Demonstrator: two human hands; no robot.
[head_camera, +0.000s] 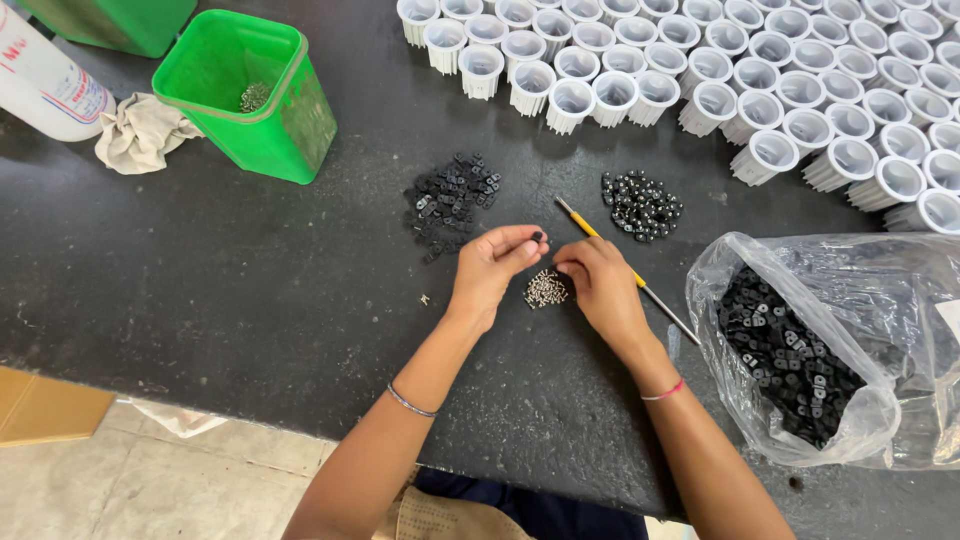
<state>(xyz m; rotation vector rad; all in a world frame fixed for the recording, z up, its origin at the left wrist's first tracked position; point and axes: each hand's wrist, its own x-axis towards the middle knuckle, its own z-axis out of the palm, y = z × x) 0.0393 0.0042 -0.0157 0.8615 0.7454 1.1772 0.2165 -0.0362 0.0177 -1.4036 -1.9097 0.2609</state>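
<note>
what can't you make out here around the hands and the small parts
- Head view: right hand fingertips curl under, hiding what they pinch.
- Small dark part in left hand: too small to identify.
- Screwdriver: middle hidden behind the right hand.
- Clear bag of black parts: cut off by the right edge.

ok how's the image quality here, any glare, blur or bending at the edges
Head view: even light, soft shadows under the left hand and right hand; glare on the clear plastic bag; hands sharp, no motion blur; the rows of white ribbed cups lean outward near the edges, a sign of wide-angle distortion.
</note>
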